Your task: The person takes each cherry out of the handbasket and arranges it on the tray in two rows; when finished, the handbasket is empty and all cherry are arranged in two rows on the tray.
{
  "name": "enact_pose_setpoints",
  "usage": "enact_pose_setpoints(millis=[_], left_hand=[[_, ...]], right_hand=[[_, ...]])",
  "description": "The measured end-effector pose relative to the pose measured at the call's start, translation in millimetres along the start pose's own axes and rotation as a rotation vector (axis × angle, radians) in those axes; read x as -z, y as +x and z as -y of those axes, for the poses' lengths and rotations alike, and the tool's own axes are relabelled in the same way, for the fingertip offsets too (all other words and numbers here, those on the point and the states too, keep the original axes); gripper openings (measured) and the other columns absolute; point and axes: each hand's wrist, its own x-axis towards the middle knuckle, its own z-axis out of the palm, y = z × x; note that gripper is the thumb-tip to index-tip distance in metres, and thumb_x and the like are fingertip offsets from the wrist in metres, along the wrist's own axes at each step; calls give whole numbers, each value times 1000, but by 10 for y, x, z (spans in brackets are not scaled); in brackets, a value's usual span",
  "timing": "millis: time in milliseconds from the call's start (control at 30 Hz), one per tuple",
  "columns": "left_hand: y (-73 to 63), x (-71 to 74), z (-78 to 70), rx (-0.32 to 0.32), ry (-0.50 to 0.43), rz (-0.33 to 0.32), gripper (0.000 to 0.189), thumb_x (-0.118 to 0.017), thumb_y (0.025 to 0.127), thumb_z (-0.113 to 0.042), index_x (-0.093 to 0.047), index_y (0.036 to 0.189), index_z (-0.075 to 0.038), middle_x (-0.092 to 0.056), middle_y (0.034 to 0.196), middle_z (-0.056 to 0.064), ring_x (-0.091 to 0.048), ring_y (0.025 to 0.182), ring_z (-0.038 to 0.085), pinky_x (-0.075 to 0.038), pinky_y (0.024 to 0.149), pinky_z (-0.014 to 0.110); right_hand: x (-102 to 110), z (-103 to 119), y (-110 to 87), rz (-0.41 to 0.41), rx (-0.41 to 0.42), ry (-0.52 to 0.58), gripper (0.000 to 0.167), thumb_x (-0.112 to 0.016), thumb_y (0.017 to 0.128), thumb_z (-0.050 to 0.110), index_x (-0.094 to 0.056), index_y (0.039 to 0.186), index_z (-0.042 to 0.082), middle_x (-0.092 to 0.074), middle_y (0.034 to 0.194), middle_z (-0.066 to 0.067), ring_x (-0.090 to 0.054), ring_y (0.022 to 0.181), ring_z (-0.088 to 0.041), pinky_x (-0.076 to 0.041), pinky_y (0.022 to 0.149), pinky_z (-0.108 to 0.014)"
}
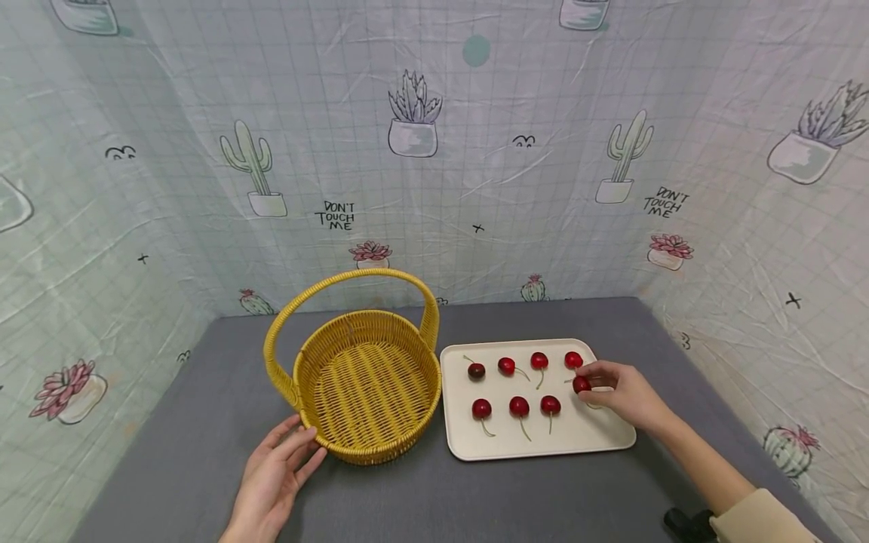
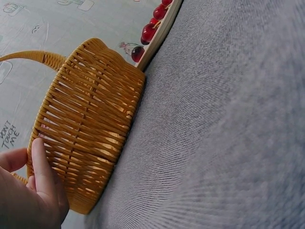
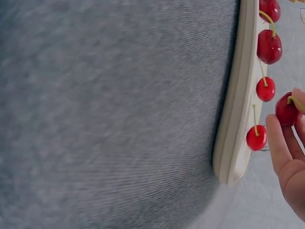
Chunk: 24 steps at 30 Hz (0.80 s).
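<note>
A round yellow woven basket (image 1: 370,452) with a tall arched handle stands left of centre, with nothing inside. My left hand (image 1: 274,471) touches its near left rim, fingers fairly straight; in the left wrist view the fingers (image 2: 42,167) lie against the outer weave near the rim. At the right, my right hand (image 1: 627,392) pinches a red cherry (image 1: 581,385) between thumb and fingertips, over the right part of the cream tray (image 1: 536,450). In the right wrist view the held cherry (image 3: 287,109) shows its green stem, above the tray's edge.
Several stemmed cherries lie on the tray in two rows, including a darker one (image 1: 477,371) at the back left. Tray and basket stand close side by side on the grey cloth (image 1: 421,498). A patterned curtain (image 1: 475,188) encloses the back and sides. A black object (image 1: 686,524) shows beside the right sleeve.
</note>
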Motion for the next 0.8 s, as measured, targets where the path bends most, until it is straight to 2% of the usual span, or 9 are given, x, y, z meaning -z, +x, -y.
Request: enact_pose_setpoints(millis=[167, 433, 633, 800], left_hand=[[11, 1, 9, 0, 0, 0, 44, -67, 101, -10, -40, 136, -17, -63, 108, -4, -67, 95, 7, -59, 94, 32], [19, -3, 12, 3, -4, 3, 43, -67, 101, -10, -41, 135, -17, -62, 106, -5, -67, 94, 7, -59, 94, 32], [9, -3, 11, 17, -5, -6, 42, -69, 101, -11, -42, 133, -19, -61, 105, -6, -66, 91, 6, -59, 94, 32], [5, -2, 17, 28, -10, -8, 42, -69, 101, -12, -43, 132, -19, -61, 105, -6, -66, 89, 6, -59, 94, 32]], right_hand=[[2, -67, -38, 1, -18, -62, 36, -84, 87, 10, -69, 117, -2, -72, 106, -11, -68, 102, -31, -57, 71, -25], [-5, -156, -70, -3, -10, -161, 37, -87, 82, 11, -71, 114, 0, -73, 101, -7, -70, 96, -28, -58, 76, -29], [-6, -168, -65, 1, 0, -192, 37, -88, 81, 10, -71, 112, 0, -72, 100, -8, -69, 93, -28, -58, 77, -35], [-5, -168, -57, 2, 9, -198, 37, -89, 80, 9, -72, 111, 0, -72, 100, -7, -69, 92, -26, -57, 76, -34]])
